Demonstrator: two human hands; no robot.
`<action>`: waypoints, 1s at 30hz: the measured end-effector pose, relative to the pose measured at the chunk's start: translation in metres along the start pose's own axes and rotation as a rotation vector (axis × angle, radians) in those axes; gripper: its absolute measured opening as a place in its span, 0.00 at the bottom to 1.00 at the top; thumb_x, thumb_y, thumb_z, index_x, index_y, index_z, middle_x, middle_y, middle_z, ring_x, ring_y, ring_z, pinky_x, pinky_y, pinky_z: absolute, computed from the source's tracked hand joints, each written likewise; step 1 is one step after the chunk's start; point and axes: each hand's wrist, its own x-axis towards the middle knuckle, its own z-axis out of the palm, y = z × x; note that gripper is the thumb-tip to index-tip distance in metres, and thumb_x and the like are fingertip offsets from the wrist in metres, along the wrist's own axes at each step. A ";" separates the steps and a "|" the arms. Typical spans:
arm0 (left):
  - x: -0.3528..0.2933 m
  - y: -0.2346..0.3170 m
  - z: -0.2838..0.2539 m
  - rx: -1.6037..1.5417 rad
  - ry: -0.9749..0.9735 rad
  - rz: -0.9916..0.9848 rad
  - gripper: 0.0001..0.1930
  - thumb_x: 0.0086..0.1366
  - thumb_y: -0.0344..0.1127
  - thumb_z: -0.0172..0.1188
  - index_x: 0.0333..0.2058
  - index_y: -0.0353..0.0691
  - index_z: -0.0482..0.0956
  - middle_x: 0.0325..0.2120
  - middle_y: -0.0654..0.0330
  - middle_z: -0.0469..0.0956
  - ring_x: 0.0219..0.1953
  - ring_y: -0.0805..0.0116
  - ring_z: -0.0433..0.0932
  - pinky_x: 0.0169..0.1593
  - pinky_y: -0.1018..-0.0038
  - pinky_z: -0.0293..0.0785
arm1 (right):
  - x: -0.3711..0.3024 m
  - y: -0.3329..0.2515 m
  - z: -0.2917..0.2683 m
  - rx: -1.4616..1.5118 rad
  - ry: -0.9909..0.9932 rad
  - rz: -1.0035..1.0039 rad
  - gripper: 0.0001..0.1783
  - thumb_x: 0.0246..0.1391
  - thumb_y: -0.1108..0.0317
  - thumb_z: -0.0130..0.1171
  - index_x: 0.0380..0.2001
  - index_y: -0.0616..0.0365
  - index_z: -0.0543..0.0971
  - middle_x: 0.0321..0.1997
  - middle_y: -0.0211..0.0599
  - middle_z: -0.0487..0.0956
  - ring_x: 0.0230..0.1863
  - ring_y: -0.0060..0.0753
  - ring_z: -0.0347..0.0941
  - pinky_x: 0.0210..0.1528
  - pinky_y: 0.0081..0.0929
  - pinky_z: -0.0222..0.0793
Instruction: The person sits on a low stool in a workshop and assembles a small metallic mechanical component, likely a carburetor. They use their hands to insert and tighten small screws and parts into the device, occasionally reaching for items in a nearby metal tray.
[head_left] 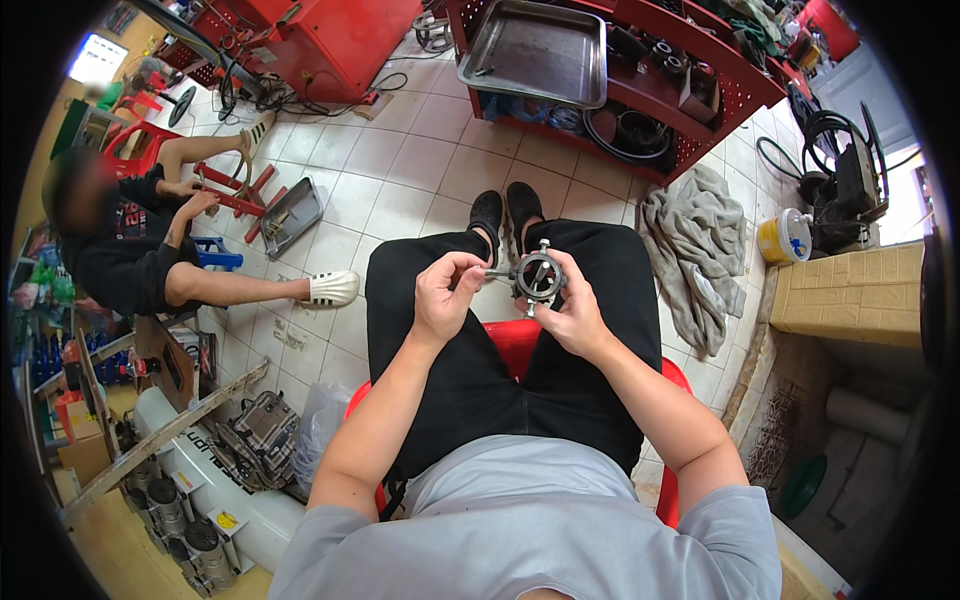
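My right hand [577, 312] grips a dark metal ring [521, 284] with silver bolts standing out around its rim. It is held above my lap, between my knees. The fingers of my left hand [445, 300] are closed in a pinch on a thin dark rod [498, 272] that reaches to the ring's left side. Whether the rod is part of the ring or a separate tool, I cannot tell. My right fingers partly hide the ring's right side.
A red trolley [640, 95] ahead carries a metal tray [530, 95] and loose parts. A grey cloth [695, 255] lies on the tiles at right, near a yellow bucket [785, 238]. At left another person [130, 235] sits beside a grey tray [292, 218]. I sit on a red chair [513, 343].
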 end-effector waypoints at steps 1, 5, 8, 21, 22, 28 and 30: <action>0.000 -0.003 -0.002 0.016 -0.006 -0.002 0.12 0.69 0.39 0.59 0.38 0.33 0.78 0.24 0.67 0.75 0.24 0.81 0.72 0.30 0.84 0.69 | 0.000 0.000 0.000 -0.011 -0.015 -0.011 0.30 0.47 0.85 0.56 0.56 0.62 0.63 0.42 0.37 0.80 0.44 0.29 0.82 0.49 0.26 0.75; 0.001 0.000 0.000 -0.104 -0.019 -0.002 0.11 0.69 0.36 0.56 0.40 0.33 0.76 0.27 0.63 0.76 0.27 0.80 0.73 0.33 0.84 0.70 | 0.000 0.003 0.000 0.031 -0.013 0.007 0.30 0.47 0.85 0.55 0.56 0.63 0.63 0.43 0.38 0.80 0.44 0.29 0.82 0.49 0.26 0.75; 0.001 0.011 0.009 -0.186 0.020 0.100 0.09 0.69 0.32 0.55 0.43 0.32 0.74 0.31 0.62 0.76 0.30 0.80 0.74 0.35 0.84 0.70 | -0.001 0.001 0.000 0.060 0.006 0.024 0.30 0.48 0.85 0.55 0.56 0.63 0.63 0.43 0.38 0.80 0.44 0.29 0.82 0.49 0.26 0.76; 0.000 -0.014 -0.004 -0.065 -0.079 -0.178 0.23 0.72 0.51 0.51 0.25 0.37 0.72 0.16 0.64 0.72 0.22 0.79 0.71 0.26 0.80 0.66 | 0.000 0.005 0.000 -0.075 -0.043 -0.038 0.30 0.47 0.83 0.57 0.55 0.63 0.63 0.43 0.38 0.80 0.44 0.29 0.82 0.48 0.26 0.75; 0.000 -0.014 -0.005 -0.093 -0.087 -0.209 0.23 0.72 0.52 0.50 0.26 0.37 0.73 0.16 0.64 0.73 0.22 0.79 0.72 0.26 0.80 0.66 | 0.000 0.005 -0.001 -0.123 -0.052 -0.070 0.30 0.48 0.83 0.57 0.55 0.63 0.63 0.43 0.38 0.80 0.44 0.29 0.82 0.48 0.26 0.76; 0.003 0.014 0.007 -0.333 0.019 -0.078 0.10 0.69 0.37 0.56 0.37 0.34 0.75 0.25 0.64 0.77 0.29 0.79 0.74 0.34 0.81 0.70 | 0.001 0.003 0.000 0.013 -0.016 0.024 0.29 0.48 0.84 0.56 0.56 0.63 0.63 0.44 0.38 0.80 0.45 0.30 0.81 0.48 0.26 0.76; 0.002 0.014 0.006 -0.355 0.010 -0.040 0.07 0.67 0.30 0.58 0.41 0.34 0.76 0.28 0.64 0.78 0.32 0.79 0.75 0.39 0.82 0.71 | 0.001 0.003 0.000 0.042 -0.003 0.040 0.29 0.48 0.84 0.56 0.56 0.63 0.63 0.44 0.39 0.80 0.45 0.30 0.81 0.48 0.26 0.76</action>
